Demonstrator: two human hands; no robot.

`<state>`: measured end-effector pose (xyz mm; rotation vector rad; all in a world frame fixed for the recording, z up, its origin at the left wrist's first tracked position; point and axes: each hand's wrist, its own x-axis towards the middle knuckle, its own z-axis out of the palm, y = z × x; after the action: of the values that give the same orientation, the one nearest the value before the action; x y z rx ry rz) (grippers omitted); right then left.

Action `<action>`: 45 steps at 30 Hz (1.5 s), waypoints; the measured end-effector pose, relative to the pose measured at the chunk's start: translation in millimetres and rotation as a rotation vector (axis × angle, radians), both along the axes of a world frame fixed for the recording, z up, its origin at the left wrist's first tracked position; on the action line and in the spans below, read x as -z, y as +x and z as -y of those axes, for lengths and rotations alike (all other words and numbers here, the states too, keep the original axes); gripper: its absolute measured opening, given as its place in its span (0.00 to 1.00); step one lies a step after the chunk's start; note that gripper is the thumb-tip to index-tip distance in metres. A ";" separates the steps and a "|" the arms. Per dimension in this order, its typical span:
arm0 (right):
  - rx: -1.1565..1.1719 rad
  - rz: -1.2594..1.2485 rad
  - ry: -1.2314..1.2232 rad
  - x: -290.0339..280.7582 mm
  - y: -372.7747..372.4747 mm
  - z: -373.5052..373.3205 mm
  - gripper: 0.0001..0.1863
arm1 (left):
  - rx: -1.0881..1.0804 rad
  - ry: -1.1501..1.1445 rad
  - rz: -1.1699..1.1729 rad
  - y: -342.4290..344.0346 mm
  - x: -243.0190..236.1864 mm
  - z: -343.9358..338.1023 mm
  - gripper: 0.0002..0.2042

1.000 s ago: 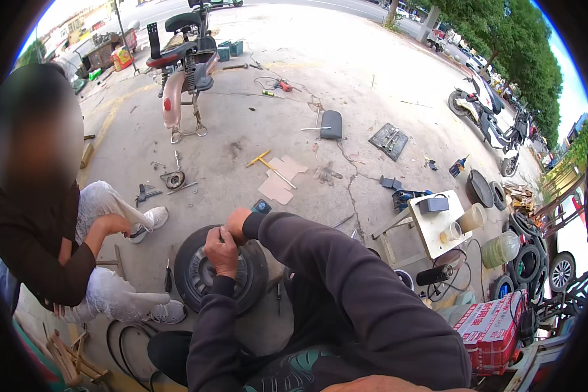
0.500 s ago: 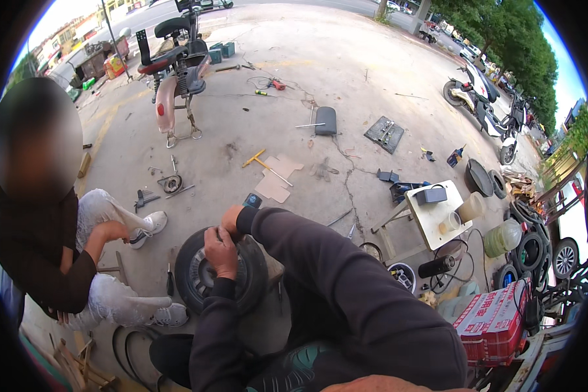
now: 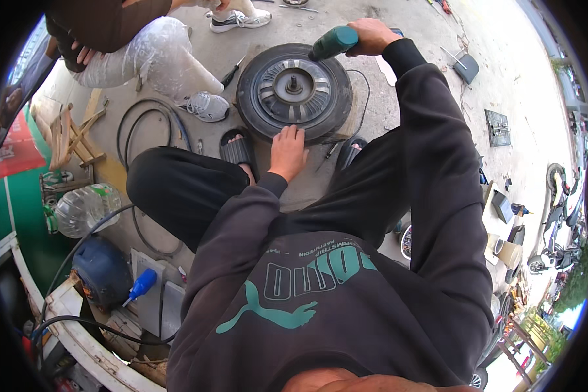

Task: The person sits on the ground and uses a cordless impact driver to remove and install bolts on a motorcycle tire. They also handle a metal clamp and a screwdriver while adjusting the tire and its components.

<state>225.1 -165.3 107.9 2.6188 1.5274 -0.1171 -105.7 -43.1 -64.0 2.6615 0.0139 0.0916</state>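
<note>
A wheel with a black tyre (image 3: pixel 251 108) and a silver hub lies flat in front of my feet, its axle (image 3: pixel 294 83) sticking up from the middle. My right hand (image 3: pixel 372 36) is closed round a teal handheld power tool (image 3: pixel 333 43), above the tyre's far right edge. The tool's dark end points left over the rim; its exact kind does not show. On the near edge of the tyre rests my left hand (image 3: pixel 289 151), fingers stretched out, holding nothing. A thin cable (image 3: pixel 367 91) curves beside the wheel on the right.
A person in pale trousers (image 3: pixel 166 59) sits at the upper left, one shoe (image 3: pixel 207 106) close to the wheel. Between them lies a screwdriver (image 3: pixel 231 74). A black hose (image 3: pixel 125 124) loops on the left, near a clear plastic bottle (image 3: pixel 88 209) and a blue container (image 3: pixel 101 268).
The view has tilted down toward my lap. My hands, together over the wheel before, are now apart: the right holds the teal power tool, the left lies on the near tyre edge.
</note>
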 end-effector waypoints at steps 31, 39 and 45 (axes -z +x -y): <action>0.787 -1.077 0.187 52.7 -111.4 65.0 0.23 | -0.082 0.154 0.065 21.0 33.8 18.7 0.23; 0.389 -0.647 0.044 69.4 -104.5 66.6 0.25 | -0.084 0.070 0.026 19.4 23.1 13.0 0.22; 0.160 -0.411 0.044 117.1 -87.3 43.7 0.19 | -0.371 -0.530 0.358 57.4 -21.1 23.7 0.22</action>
<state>137.8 -209.0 -9.1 2.8792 1.4293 -0.6810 -48.3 -66.9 -42.9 2.0539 0.3637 0.5951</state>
